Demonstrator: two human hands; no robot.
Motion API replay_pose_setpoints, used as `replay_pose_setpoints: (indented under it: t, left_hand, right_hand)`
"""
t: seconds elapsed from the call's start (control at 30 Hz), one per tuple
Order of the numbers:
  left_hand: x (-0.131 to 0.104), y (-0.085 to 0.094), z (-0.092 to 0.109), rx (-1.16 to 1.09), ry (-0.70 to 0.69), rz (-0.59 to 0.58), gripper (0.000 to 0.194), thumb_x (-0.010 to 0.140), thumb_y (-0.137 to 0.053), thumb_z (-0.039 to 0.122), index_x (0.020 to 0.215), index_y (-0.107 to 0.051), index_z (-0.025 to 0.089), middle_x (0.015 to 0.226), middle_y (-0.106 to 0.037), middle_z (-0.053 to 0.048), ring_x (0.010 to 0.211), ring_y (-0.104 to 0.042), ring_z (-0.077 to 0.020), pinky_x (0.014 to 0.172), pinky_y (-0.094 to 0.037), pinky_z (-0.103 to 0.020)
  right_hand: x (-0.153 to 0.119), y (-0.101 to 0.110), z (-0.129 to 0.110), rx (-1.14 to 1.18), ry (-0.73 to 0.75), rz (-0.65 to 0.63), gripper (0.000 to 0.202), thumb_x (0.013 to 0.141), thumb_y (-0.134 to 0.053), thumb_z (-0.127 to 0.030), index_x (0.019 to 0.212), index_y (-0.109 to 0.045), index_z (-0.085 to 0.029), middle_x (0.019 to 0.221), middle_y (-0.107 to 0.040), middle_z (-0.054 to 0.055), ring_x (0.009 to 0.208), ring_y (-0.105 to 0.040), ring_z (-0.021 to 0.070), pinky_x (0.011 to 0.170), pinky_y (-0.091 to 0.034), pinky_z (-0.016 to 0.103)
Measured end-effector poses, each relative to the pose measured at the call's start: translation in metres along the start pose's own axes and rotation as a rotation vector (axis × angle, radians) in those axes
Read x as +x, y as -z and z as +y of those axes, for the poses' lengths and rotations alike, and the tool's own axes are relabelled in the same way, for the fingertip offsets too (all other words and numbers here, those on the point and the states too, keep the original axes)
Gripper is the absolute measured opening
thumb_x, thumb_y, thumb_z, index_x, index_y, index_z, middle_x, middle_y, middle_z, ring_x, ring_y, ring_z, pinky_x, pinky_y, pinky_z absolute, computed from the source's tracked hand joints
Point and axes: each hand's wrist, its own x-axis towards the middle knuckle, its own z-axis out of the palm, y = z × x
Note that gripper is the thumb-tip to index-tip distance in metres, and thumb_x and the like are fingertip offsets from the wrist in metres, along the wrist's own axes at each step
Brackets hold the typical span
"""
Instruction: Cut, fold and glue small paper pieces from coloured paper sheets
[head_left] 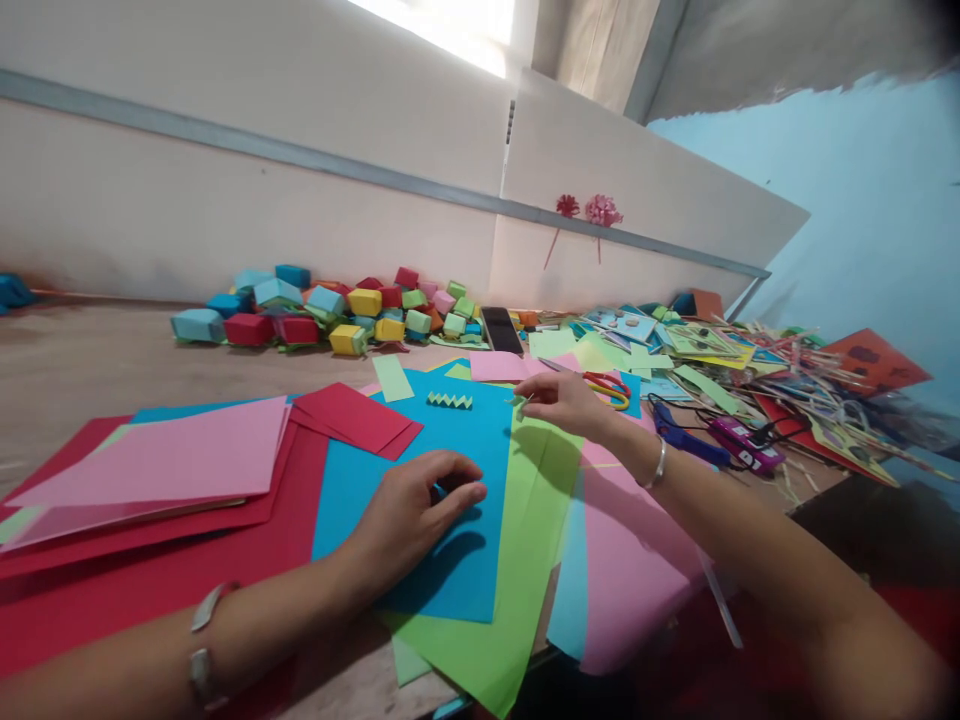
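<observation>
My left hand (420, 515) hovers over a blue paper sheet (420, 585), fingers loosely curved, thumb apart from the forefinger, nothing between them. Farther right, my right hand (559, 400) is closed in a pinch on a small pale green paper scrap (521, 407), partly hidden by the fingers. A green zigzag-folded paper strip (450, 401) lies on the blue sheet between and beyond my hands. Just behind my right hand are scissors (611, 390) with red and yellow handles. A pale green paper strip (393, 378) and red paper pieces (360, 418) lie to the left.
Stacked pink and red paper (165, 455) sits at left. Green (532, 500) and pink sheets (630, 560) overhang the front edge. Several coloured paper boxes (300, 310) and a phone (500, 330) line the back. A blue tool (686, 435), purple power strip (742, 443) and sticks crowd the right.
</observation>
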Motion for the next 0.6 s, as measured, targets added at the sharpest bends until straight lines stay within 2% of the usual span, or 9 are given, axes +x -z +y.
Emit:
replay_pose_setpoints:
  t: [0.1,0.2,0.43,0.6]
  left_hand:
    - [0.003,-0.001,-0.004,-0.140,0.123,0.038,0.033,0.068,-0.068,0.045,0.087,-0.071,0.019,0.077,-0.073,-0.005,0.061,-0.063,-0.0176,0.054,-0.050,-0.028]
    - [0.003,-0.002,-0.005,-0.233,0.169,0.054,0.034,0.065,-0.072,0.045,0.085,-0.071,0.017,0.074,-0.074,-0.005,0.056,-0.063,-0.0172,0.050,-0.052,-0.028]
    - [0.002,-0.001,0.001,-0.315,0.171,0.066,0.025,0.064,-0.073,0.042,0.070,-0.070,0.018,0.060,-0.069,-0.002,0.055,-0.063,-0.0162,0.048,-0.051,-0.026]
    - [0.003,-0.001,-0.001,-0.366,0.209,0.060,0.030,0.060,-0.077,0.039,0.081,-0.075,0.018,0.069,-0.075,-0.004,0.058,-0.065,-0.0182,0.051,-0.054,-0.029]
  right_hand:
    - [-0.019,-0.016,-0.018,0.381,-0.060,-0.055,0.032,0.067,-0.079,-0.028,0.094,-0.071,-0.014,0.085,-0.074,0.005,0.077,-0.071,0.0162,0.075,-0.058,0.031]
    - [-0.031,-0.035,-0.031,0.509,-0.086,-0.063,0.030,0.063,-0.081,-0.027,0.089,-0.070,-0.016,0.082,-0.073,0.003,0.077,-0.071,0.0162,0.075,-0.058,0.031]
    - [-0.041,-0.060,-0.040,0.423,-0.081,-0.006,0.022,0.066,-0.072,-0.024,0.087,-0.068,-0.018,0.076,-0.070,0.000,0.069,-0.066,0.0132,0.066,-0.055,0.026]
    - [-0.047,-0.065,-0.043,0.287,-0.023,0.059,0.021,0.070,-0.068,-0.025,0.090,-0.066,-0.019,0.073,-0.065,-0.001,0.064,-0.063,0.0117,0.061,-0.052,0.025]
